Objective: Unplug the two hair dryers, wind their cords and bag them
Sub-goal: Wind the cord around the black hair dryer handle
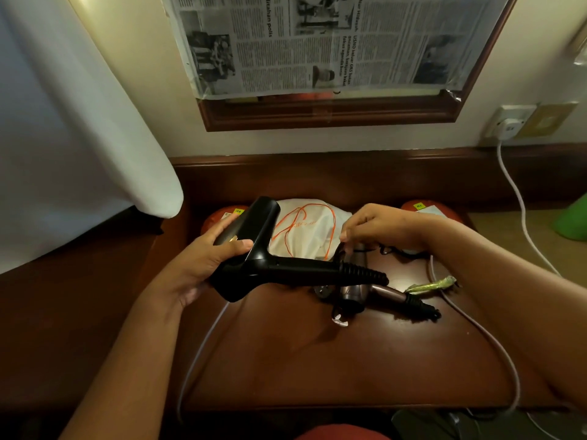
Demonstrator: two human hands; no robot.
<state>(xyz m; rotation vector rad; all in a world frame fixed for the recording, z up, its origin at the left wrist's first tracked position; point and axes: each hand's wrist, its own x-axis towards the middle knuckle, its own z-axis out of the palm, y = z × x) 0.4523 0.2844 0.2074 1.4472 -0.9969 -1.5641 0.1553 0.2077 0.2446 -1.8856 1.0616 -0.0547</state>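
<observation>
Head view: a black dryer (270, 268) is held above a dark wooden table (286, 354) by the left hand (203, 262), whose fingers and thumb are wrapped round its barrel. The barrel is tilted up and away, and the handle with its ribbed cord guard is pointed to the right. A pale cord (203, 350) is seen running down from under this dryer toward the near table edge.

The right hand (384, 227) is held over the table with its fingertips drawn together near the top of a brown dryer (355, 290); whether something is pinched between them cannot be told. The brown dryer is laid on the table just beside and partly under the black handle, its own handle pointed right. A black cord (394, 250) is bunched behind it, under the right wrist.

A white bag (311, 230) with an orange drawstring (330, 230) is placed at the back of the table, between the two hands. A green wrapper (433, 285) is laid to the right of the brown dryer. A white plug (508, 128) is seated in a wall socket at upper right, its cord hung down to the table. A newspaper (333, 42) is taped over the framed mirror above.
</observation>
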